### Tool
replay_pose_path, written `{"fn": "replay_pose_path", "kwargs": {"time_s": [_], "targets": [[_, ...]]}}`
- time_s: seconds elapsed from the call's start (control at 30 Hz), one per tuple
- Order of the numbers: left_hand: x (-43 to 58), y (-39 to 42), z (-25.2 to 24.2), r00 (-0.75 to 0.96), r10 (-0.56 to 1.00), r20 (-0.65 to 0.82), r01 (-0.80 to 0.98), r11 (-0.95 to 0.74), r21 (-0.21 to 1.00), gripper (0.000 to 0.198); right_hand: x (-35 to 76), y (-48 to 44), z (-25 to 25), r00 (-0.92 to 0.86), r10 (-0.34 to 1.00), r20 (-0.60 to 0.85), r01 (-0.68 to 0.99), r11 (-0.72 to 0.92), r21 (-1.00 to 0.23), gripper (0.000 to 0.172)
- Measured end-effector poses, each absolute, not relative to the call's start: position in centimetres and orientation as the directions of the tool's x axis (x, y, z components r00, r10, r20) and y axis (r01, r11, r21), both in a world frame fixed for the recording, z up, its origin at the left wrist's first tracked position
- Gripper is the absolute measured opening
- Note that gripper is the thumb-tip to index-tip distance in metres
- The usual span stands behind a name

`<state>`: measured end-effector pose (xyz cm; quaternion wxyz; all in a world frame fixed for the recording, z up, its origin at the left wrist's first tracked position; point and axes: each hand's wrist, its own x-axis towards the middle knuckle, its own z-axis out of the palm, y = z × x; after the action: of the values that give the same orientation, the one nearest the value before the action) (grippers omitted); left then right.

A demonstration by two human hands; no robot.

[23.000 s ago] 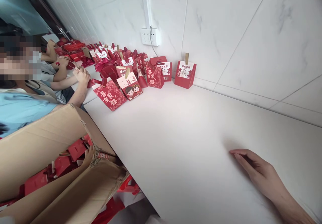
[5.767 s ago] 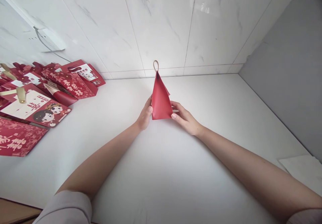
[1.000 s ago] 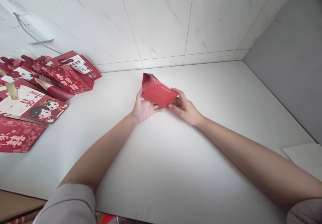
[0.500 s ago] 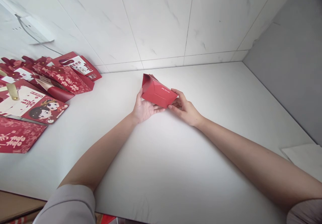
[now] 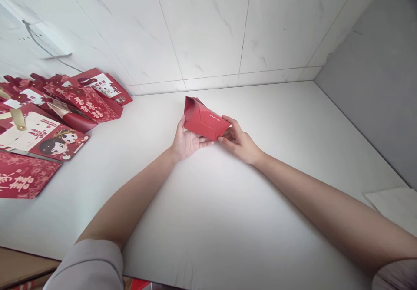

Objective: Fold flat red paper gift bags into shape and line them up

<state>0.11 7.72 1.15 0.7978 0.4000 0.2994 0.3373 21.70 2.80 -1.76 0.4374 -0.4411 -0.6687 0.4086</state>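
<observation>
A small red paper box (image 5: pixel 205 123) with white lettering is held between both hands above the white table. Its left end gapes open with flaps apart, and creases run along the side facing me. My left hand (image 5: pixel 186 140) supports it from the left and below, the thumb against the left edge and fingers underneath. At the right end, my right hand (image 5: pixel 240 140) grips the corner, forefinger on top and thumb at the lower edge. Parts of the fingers of both hands are hidden behind the box.
Several red gift bags and boxes (image 5: pixel 65 136) with ribbons crowd the left of the white table (image 5: pixel 208 220). A tiled wall (image 5: pixel 202 29) closes off the back, with a cable (image 5: pixel 48 49) at upper left. A white sheet (image 5: pixel 394 201) lies at the right edge.
</observation>
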Motion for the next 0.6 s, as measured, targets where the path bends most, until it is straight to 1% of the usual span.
{"fn": "replay_pose_path", "kwargs": {"time_s": [0.07, 0.13, 0.23, 0.3, 0.37, 0.4, 0.43, 0.5, 0.6], "targets": [[-0.1, 7.6, 1.4, 0.593, 0.79, -0.158, -0.338, 0.422, 0.841, 0.088, 21.7, 2.8, -1.7, -0.224, 0.947, 0.228, 0.231, 0.279, -0.932, 0.08], [-0.2, 7.5, 1.6, 0.598, 0.797, -0.089, -0.374, 0.376, 0.848, 0.084, 21.8, 2.6, -1.5, -0.241, 0.946, 0.216, 0.219, 0.27, -0.938, 0.081], [0.0, 7.2, 1.5, 0.549, 0.835, -0.014, -0.384, 0.268, 0.884, 0.081, 22.0, 2.3, -0.9, -0.318, 0.924, 0.213, 0.165, 0.276, -0.947, 0.072], [0.3, 7.0, 0.9, 0.428, 0.902, 0.052, -0.359, 0.117, 0.926, 0.081, 22.1, 2.1, -0.7, -0.341, 0.909, 0.239, 0.127, 0.296, -0.947, 0.068], [0.5, 6.9, -0.2, 0.28, 0.945, 0.171, -0.273, -0.093, 0.958, 0.081, 22.2, 2.0, -0.6, -0.316, 0.912, 0.262, 0.106, 0.308, -0.945, 0.068], [0.6, 6.9, -0.8, 0.241, 0.941, 0.239, -0.212, -0.189, 0.959, 0.081, 22.2, 2.0, -0.7, -0.301, 0.914, 0.273, 0.096, 0.313, -0.945, 0.069], [0.6, 6.9, -1.3, 0.235, 0.925, 0.3, -0.156, -0.269, 0.95, 0.082, 22.2, 2.0, -0.8, -0.296, 0.912, 0.284, 0.083, 0.321, -0.943, 0.07], [0.4, 6.9, -1.8, 0.296, 0.874, 0.385, -0.095, -0.374, 0.923, 0.082, 22.3, 2.1, -0.9, -0.318, 0.897, 0.307, 0.051, 0.339, -0.939, 0.073], [0.0, 6.8, -1.5, 0.387, 0.819, 0.423, -0.076, -0.428, 0.9, 0.081, 22.3, 2.1, -0.9, -0.358, 0.881, 0.31, 0.018, 0.338, -0.941, 0.078]]}}
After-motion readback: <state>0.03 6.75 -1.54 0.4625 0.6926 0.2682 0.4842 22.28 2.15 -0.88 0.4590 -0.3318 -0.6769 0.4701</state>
